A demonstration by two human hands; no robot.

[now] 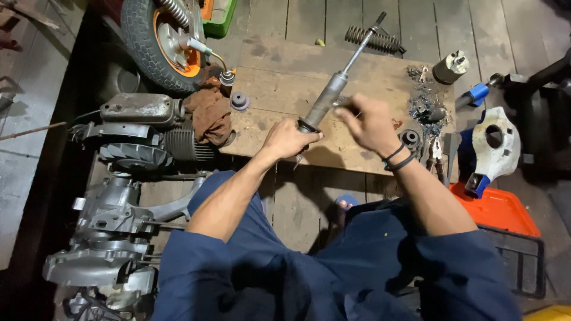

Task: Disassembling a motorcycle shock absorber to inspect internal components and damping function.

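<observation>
The left hand [289, 138] is closed around the lower end of a grey shock absorber [333, 95], which leans tilted over the wooden board [279, 83]. The right hand [370, 122] is beside its body, blurred, so I cannot tell its grip. A coil spring [373, 39] lies at the far edge of the board

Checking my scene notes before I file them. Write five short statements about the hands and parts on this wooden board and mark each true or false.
1. The left hand grips the lower end of the shock absorber. True.
2. The coil spring is fitted over the shock absorber. False: it lies apart at the board's far edge.
3. The right hand wears dark wristbands. True.
4. The wheel has a blue rim. False: orange.
5. A brown rag lies beside the engine. True.
</observation>
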